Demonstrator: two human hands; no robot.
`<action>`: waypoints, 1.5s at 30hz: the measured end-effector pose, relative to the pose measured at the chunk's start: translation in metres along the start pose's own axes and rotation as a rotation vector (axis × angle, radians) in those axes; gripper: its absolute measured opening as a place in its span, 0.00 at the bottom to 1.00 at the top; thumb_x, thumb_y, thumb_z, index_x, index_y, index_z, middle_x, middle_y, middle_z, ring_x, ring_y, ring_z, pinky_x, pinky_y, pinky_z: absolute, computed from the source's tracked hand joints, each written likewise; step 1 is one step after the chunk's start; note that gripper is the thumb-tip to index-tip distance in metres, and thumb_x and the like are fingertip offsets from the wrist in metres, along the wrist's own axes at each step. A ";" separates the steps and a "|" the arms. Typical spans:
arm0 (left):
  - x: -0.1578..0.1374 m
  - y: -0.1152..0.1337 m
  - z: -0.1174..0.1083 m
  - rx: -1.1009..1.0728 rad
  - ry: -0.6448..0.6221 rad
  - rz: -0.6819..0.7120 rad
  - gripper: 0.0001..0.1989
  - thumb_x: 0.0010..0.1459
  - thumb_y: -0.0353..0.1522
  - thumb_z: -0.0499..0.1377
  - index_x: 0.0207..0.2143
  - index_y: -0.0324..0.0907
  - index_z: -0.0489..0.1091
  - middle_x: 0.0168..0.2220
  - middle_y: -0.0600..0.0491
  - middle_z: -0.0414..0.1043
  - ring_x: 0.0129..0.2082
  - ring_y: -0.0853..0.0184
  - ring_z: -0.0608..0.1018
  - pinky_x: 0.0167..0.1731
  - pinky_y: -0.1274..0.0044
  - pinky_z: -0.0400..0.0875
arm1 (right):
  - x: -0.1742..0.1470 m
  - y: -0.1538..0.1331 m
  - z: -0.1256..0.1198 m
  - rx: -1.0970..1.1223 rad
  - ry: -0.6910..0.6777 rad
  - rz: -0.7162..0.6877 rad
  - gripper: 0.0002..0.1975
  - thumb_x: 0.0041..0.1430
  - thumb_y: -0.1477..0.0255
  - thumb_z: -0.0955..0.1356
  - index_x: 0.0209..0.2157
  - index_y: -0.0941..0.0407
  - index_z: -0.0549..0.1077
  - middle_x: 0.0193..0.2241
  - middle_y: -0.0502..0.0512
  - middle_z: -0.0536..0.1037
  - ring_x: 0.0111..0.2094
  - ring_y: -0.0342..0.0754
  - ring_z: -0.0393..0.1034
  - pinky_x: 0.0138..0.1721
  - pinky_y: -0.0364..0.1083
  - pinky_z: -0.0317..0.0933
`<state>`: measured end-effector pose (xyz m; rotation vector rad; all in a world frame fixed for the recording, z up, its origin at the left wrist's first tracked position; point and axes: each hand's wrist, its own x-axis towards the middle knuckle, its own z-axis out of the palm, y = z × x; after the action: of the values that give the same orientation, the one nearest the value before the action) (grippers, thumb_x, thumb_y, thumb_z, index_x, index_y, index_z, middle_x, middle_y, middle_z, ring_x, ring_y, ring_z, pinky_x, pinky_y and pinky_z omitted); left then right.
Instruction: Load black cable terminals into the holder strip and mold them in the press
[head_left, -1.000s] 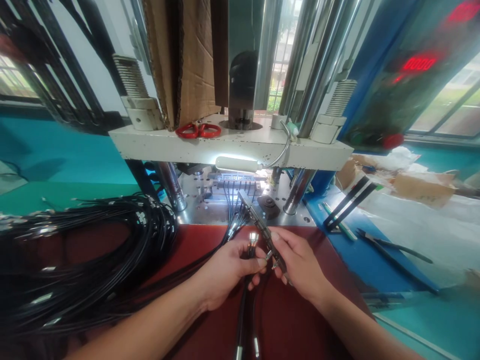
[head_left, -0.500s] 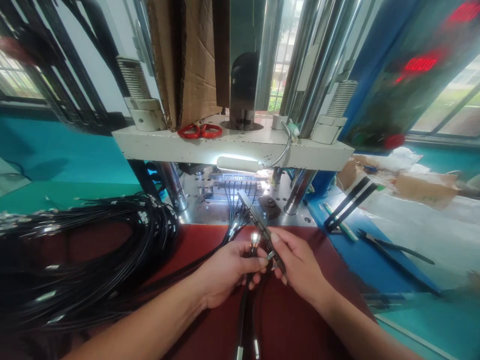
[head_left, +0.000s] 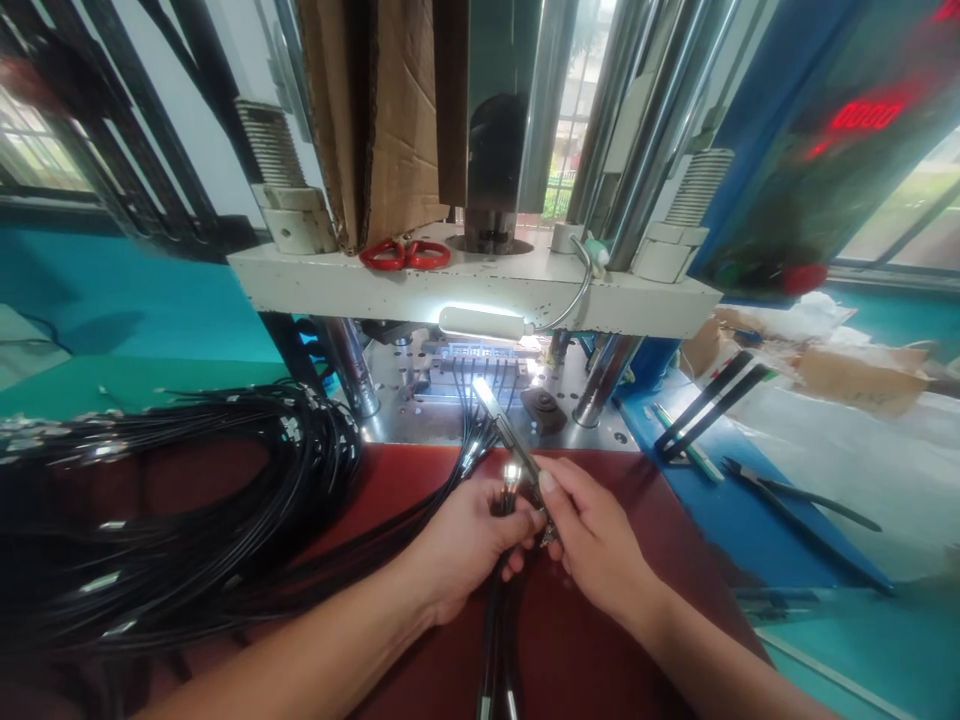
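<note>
Black cables (head_left: 492, 625) hang from your left hand (head_left: 472, 530) over the red mat (head_left: 585, 645), in front of the press, their bright metal ends (head_left: 512, 472) poking up past your thumb. Your left thumb and fingers are together, clamped on the cables just below those ends; your right hand (head_left: 600, 525) grips a slim metal bar (head_left: 501, 428), thumb pressed along it, the bar tilted with its far end towards the press. Handling, as I judge it: cables light, springy, smooth enough to slide if you pinch loosely; ends probably the delicate part, so hold on the black jacket just behind them. Bar looks rigid and modest in weight; its near end, inside your fist, seems a sound hold. A small metal part (head_left: 547, 538) shows between your hands, too blurred to identify. Count: two cable runs below your left hand, one bar, one large cable coil (head_left: 322, 470) on your left, one pair of red-handled scissors (head_left: 384, 255) on the white plate (head_left: 300, 288), one lit lamp (head_left: 480, 321) at its front edge, one pair of pliers (head_left: 802, 500) to your right; cables leading under the plate are several, too fine to count
</note>
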<state>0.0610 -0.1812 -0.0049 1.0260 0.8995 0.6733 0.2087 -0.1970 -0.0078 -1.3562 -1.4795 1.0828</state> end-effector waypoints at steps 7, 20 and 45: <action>0.000 0.010 -0.016 -0.116 -0.083 -0.053 0.12 0.51 0.38 0.64 0.32 0.37 0.69 0.28 0.54 0.68 0.25 0.73 0.70 0.27 0.78 0.65 | 0.006 0.000 -0.009 0.163 -0.001 0.111 0.23 0.62 0.56 0.60 0.52 0.54 0.70 0.18 0.47 0.69 0.14 0.40 0.61 0.10 0.37 0.53; 0.000 0.010 -0.015 -0.095 0.013 0.008 0.07 0.54 0.32 0.60 0.35 0.39 0.67 0.28 0.56 0.65 0.22 0.75 0.68 0.22 0.80 0.62 | 0.008 0.000 -0.011 0.230 -0.001 0.192 0.25 0.59 0.55 0.61 0.52 0.55 0.70 0.18 0.47 0.69 0.13 0.40 0.60 0.09 0.36 0.51; 0.004 -0.003 -0.006 0.143 0.081 0.071 0.10 0.56 0.38 0.56 0.27 0.41 0.62 0.19 0.61 0.58 0.14 0.77 0.59 0.12 0.83 0.54 | 0.007 0.001 -0.008 0.146 -0.053 0.118 0.22 0.62 0.57 0.61 0.52 0.53 0.70 0.21 0.47 0.72 0.14 0.39 0.62 0.10 0.36 0.54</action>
<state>0.0577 -0.1766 -0.0104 1.1687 0.9965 0.7219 0.2165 -0.1900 -0.0058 -1.3337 -1.3435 1.2856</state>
